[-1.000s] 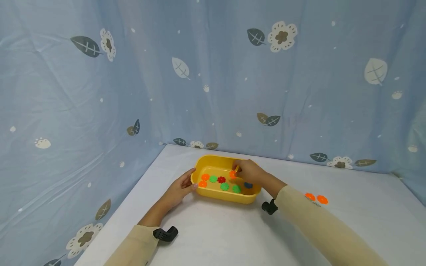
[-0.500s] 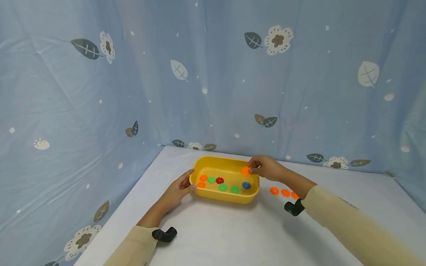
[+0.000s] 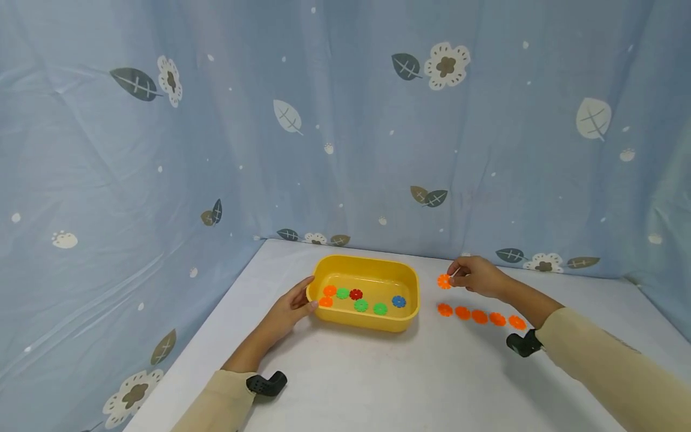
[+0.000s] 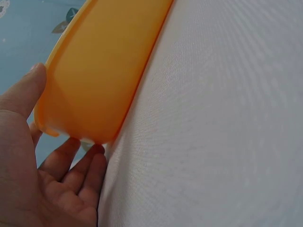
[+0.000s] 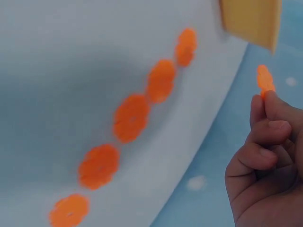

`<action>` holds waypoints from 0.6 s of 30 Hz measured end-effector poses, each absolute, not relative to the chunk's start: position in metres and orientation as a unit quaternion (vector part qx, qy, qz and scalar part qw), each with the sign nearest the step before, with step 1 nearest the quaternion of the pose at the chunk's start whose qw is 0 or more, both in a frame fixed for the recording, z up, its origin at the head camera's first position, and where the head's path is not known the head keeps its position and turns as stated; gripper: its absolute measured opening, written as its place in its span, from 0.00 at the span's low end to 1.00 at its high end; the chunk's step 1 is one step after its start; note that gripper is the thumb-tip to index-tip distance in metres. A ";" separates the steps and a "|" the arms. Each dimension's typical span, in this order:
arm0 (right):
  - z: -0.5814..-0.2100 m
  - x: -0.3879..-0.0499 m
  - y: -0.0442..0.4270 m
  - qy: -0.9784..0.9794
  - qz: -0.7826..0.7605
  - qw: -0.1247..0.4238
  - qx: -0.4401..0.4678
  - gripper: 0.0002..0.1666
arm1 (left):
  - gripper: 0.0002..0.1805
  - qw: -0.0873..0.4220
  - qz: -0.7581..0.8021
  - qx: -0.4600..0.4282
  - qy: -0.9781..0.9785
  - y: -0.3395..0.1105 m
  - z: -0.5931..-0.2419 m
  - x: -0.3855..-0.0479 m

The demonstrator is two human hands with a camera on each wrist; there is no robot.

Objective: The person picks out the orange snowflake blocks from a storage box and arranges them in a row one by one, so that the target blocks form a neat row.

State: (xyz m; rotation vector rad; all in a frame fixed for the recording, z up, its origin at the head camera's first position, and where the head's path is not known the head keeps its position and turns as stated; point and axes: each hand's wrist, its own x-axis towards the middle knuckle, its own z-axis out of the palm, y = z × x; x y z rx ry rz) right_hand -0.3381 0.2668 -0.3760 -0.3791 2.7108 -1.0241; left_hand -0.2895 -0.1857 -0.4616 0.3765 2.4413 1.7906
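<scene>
A yellow plastic basin point(image 3: 361, 319) stands on the table. My left hand point(image 3: 288, 309) grips its left end, the thumb point(image 4: 32, 90) at the rim and the other fingers against the outer wall. Inside lie two orange flower-shaped discs point(image 3: 330, 290), several green ones point(image 3: 360, 306), a red one point(image 3: 355, 294) and a blue one point(image 3: 399, 302). To the right of the basin, my right hand point(image 3: 477, 276) pinches an orange flower-shaped disc point(image 3: 444, 282) between thumb and fingertips, raised off the table. Several more orange discs point(image 3: 479, 317) form a row on the cloth below that hand.
White cloth point(image 3: 351, 378) covers the table. A blue patterned curtain point(image 3: 345, 150) hangs along the back and left side. Black wrist-worn devices point(image 3: 267, 384) sit at both cuffs.
My right hand has lifted an orange disc out of the basin and carried it right, past the rim. The row, earlier partly behind the arm, now shows fully. My left hand stays at the basin.
</scene>
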 end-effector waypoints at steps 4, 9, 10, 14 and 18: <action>-0.387 -0.332 0.286 0.924 -0.344 0.110 -0.128 0.10 | 0.38 0.047 0.585 0.122 0.800 -0.187 -0.463 -0.290; -0.392 -0.323 0.308 0.931 -0.325 0.111 -0.122 0.11 | 0.37 0.043 0.585 0.122 0.801 -0.188 -0.469 -0.291; -0.390 -0.321 0.312 0.932 -0.325 0.110 -0.119 0.11 | 0.37 0.044 0.586 0.121 0.800 -0.188 -0.469 -0.290; -0.384 -0.314 0.331 0.934 -0.326 0.106 -0.104 0.13 | 0.37 0.049 0.588 0.119 0.799 -0.187 -0.467 -0.291; -0.379 -0.307 0.354 0.934 -0.328 0.106 -0.089 0.16 | 0.38 0.057 0.588 0.124 0.797 -0.187 -0.463 -0.292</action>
